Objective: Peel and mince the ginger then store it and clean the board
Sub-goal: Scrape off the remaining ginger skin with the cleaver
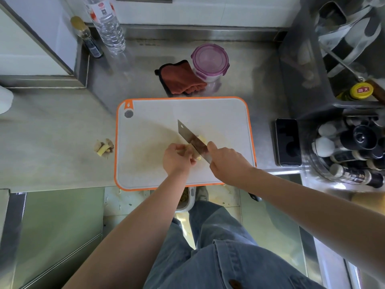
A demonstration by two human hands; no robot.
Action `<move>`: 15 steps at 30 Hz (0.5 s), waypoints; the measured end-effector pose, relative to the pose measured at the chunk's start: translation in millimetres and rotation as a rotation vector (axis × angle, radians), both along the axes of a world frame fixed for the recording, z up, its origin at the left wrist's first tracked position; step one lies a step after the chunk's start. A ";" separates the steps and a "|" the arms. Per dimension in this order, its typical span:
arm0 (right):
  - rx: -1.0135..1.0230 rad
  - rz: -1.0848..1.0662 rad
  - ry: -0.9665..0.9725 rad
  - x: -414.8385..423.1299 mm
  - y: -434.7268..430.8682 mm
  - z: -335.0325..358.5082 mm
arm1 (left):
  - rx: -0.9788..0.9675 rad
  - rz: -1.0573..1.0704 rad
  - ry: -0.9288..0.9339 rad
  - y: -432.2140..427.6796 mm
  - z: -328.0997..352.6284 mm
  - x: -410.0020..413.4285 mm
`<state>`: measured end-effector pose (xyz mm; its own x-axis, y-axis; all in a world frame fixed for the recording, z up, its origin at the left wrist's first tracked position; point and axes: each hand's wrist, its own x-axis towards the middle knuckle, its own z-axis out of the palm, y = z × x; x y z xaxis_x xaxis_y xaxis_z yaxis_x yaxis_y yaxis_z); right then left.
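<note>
A white cutting board (158, 113) with an orange rim lies on the steel counter. Near its middle my left hand (177, 158) curls its fingers over a piece of peeled yellow ginger (196, 156). My right hand (227, 157) grips the handle of a cleaver (192, 140), whose blade stands on the ginger right beside my left fingers. More cut ginger (202, 139) shows on the far side of the blade. A pile of ginger peel (104, 147) lies on the counter left of the board.
Behind the board sit a red-brown cloth (181, 79) and a round container with a purple lid (209, 62). A phone (288, 141) lies right of the board, beside a rack of spice jars (350, 151). Bottles (107, 26) stand back left. A bin (184, 200) is on the floor.
</note>
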<state>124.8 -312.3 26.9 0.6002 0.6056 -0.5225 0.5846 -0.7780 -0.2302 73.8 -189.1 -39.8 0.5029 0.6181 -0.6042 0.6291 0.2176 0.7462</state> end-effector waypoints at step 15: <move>0.220 -0.138 -0.002 16.2 17.9 -17.0 | -0.131 0.042 0.012 9.3 0.6 1.3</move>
<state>141.0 -294.4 9.9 0.6858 0.6171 -0.3857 0.4773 -0.7815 -0.4017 75.1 -179.8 -39.2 0.4706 0.5536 -0.6871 0.6258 0.3395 0.7022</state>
